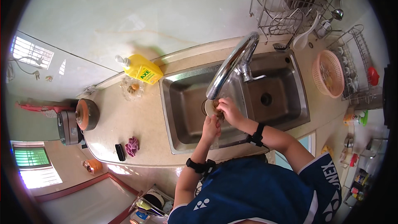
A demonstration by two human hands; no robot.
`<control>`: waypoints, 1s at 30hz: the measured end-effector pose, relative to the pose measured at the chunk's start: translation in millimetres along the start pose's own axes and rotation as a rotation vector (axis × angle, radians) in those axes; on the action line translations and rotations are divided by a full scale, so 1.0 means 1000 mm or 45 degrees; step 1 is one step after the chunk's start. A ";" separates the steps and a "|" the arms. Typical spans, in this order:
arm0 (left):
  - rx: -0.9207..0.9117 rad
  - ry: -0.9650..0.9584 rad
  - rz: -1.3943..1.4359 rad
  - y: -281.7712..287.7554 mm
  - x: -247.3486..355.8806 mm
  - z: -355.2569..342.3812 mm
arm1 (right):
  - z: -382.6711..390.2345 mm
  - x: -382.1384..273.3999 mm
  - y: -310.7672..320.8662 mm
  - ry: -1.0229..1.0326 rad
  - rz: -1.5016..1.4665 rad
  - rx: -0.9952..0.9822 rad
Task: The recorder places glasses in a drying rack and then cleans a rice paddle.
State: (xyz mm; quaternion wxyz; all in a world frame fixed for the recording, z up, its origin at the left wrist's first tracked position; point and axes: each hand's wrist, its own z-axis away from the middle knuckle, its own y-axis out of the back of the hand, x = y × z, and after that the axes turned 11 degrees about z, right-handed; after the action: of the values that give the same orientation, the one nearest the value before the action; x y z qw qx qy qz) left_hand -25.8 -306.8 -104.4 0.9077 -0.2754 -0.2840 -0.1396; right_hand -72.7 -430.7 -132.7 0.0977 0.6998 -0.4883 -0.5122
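Over the left basin of the double steel sink (pixel 181 146), my left hand (pixel 212 127) is closed on the near edge of a small white bowl (pixel 209 107). My right hand (pixel 229 110) is closed around a brown, rough scrubber (pixel 217 108), pressed against the inside of that bowl. Both hands are just below the spout of the chrome faucet (pixel 232 64). I cannot make out whether water is running. Fingers hide part of the bowl and the scrubber.
A yellow detergent bottle (pixel 143 69) and a clear plastic bag (pixel 132 89) stand left of the sink. A purple cloth (pixel 132 146) and a black object (pixel 120 152) lie near the counter's front. At right are a pink basket (pixel 317 74) and wire racks (pixel 286 6).
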 end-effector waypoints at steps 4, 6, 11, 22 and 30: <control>-0.026 -0.001 -0.032 -0.004 0.000 0.004 | -0.017 0.005 0.007 -0.036 0.050 0.028; -0.048 -0.003 0.017 -0.005 0.004 0.005 | -0.013 -0.001 0.008 -0.033 0.032 0.004; -0.021 0.003 -0.001 0.002 0.002 0.004 | 0.002 -0.009 0.002 -0.013 0.000 -0.024; -0.102 0.035 0.043 0.003 0.005 0.007 | 0.001 -0.011 0.010 0.046 0.103 0.032; -0.145 0.103 0.073 -0.009 0.016 0.017 | -0.024 0.019 0.006 -0.149 0.037 0.170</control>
State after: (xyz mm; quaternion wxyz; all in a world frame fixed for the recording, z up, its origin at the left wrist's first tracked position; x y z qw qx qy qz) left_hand -24.4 -306.2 -79.8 0.9050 -0.3286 -0.2306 -0.1406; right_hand -57.0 -457.4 -129.9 0.0295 0.6665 -0.5362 -0.5171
